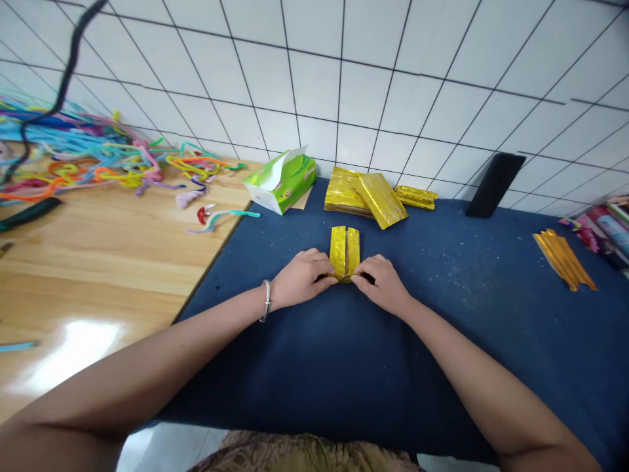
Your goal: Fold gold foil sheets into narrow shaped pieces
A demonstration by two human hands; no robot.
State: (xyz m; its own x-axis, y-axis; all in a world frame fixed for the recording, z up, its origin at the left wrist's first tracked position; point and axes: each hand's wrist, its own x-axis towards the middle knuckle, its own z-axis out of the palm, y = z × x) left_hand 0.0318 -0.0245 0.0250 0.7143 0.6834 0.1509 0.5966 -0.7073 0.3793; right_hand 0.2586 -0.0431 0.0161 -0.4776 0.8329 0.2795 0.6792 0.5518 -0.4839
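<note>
A sheet of gold foil paper [339,246] lies on the dark blue table cover, its two sides folded inward so that a narrow slit runs down the middle. At its near left corner, my left hand [307,276] pinches the edge between thumb and fingers; a silver bangle circles that wrist. The near right corner is pinched by my right hand [383,282]. Between the two hands the near edge looks bent upward. Just beyond the sheet sits a stack of gold foil paper [344,190], with another pile [383,198] leaning on it.
A green tissue box [285,180] stands at the back left, by the tiled wall. Colourful pipe cleaners [108,154] heap on the wooden table [122,255]. A black block [495,185] leans on the wall; folded gold strips [565,260] lie at right.
</note>
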